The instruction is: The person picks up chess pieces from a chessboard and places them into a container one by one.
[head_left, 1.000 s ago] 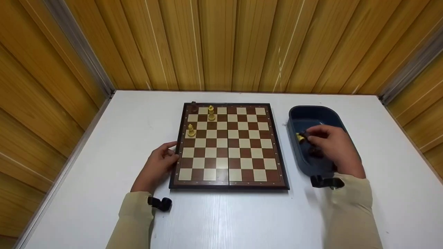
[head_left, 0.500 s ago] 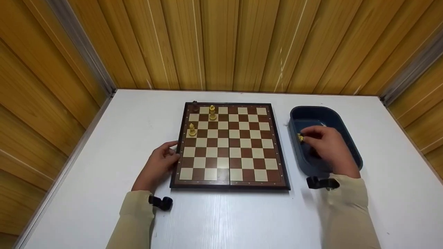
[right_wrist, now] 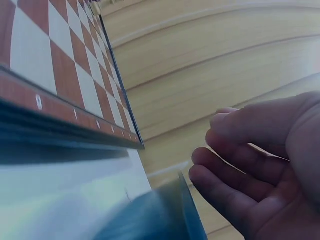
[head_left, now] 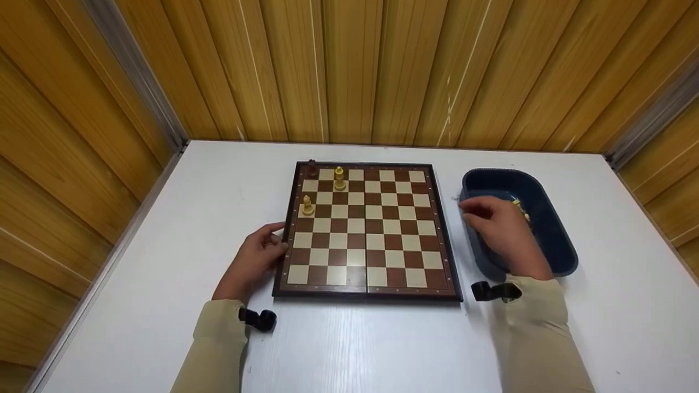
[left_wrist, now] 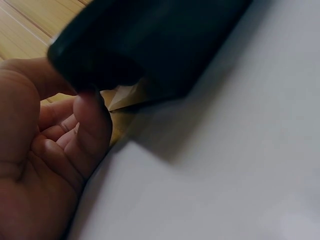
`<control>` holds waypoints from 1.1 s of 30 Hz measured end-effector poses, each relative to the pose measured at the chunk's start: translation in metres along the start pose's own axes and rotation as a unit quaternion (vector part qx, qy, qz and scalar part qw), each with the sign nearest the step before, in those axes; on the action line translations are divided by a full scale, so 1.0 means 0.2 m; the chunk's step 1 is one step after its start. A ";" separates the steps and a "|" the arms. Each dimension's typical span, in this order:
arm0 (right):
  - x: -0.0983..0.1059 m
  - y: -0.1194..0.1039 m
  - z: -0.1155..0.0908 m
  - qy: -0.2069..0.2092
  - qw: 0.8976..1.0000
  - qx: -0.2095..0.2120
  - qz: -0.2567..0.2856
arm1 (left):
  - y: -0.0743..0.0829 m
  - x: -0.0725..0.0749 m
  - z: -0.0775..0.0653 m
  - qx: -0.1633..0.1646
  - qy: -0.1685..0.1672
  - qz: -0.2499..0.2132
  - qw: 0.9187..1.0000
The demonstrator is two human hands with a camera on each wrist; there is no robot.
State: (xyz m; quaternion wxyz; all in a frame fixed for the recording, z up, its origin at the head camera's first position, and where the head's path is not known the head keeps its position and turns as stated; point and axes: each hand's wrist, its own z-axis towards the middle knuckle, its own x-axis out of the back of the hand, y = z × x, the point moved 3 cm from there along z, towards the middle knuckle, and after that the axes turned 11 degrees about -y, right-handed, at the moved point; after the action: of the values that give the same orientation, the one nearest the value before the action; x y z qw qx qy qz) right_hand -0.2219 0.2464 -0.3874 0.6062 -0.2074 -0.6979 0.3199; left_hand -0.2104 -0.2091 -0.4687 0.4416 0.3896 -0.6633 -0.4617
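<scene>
My left hand point(head_left: 256, 254) grips the left edge of a brown-and-cream chessboard point(head_left: 366, 224), thumb and index finger at its rim. The left wrist view shows the thumb point(left_wrist: 92, 122) right at the dark board edge. My right hand point(head_left: 497, 229) hovers over the left rim of a dark blue tray point(head_left: 565, 259), fingers curled toward the thumb. I cannot tell whether a piece is hidden between these fingertips. On the board stand a dark chess piece point(head_left: 312, 169) in the back left corner, a tall yellow chess piece point(head_left: 339, 179) and another yellow chess piece point(head_left: 307, 206) near the left edge.
Yellow chess pieces point(head_left: 521, 210) lie inside the tray, partly behind my right hand. A white table point(head_left: 338, 338) carries board and tray. Wood-patterned panels point(head_left: 349, 71) rise behind it and along both sides.
My right hand has moved left, from inside the tray to its left rim, uncovering yellow pieces. A dark piece seen at its fingertips earlier is out of sight. My left hand stays at the board.
</scene>
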 end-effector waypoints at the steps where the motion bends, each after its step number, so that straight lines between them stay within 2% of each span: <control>1: -0.01 -0.01 0.01 0.002 1.000 0.007 -0.001 | 0.00 0.00 0.00 -0.002 0.000 0.003 1.000; 9: -0.08 -0.10 0.07 0.001 0.999 0.043 0.009 | 0.00 0.00 0.00 0.009 -0.003 0.008 1.000; 10: -0.09 -0.12 0.08 -0.001 0.999 0.043 0.011 | 0.02 0.00 -0.01 0.013 -0.005 0.007 1.000; 18: -0.17 -0.24 0.19 -0.005 0.997 0.072 0.038 | -0.01 0.00 0.01 0.005 0.001 -0.009 1.000; 23: -0.22 -0.31 0.27 -0.004 0.995 0.087 0.038 | 0.00 0.01 0.02 0.012 0.006 0.015 1.000; 33: -0.31 -0.41 0.39 -0.011 0.995 0.086 0.045 | 0.00 0.00 0.01 0.000 -0.002 0.009 1.000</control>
State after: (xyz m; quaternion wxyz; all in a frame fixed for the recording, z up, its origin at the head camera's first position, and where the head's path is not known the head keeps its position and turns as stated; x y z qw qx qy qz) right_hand -0.2782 0.1314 -0.3799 0.5991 -0.1828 -0.6643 0.4078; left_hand -0.2129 -0.2072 -0.4685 0.4448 0.3827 -0.6673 -0.4587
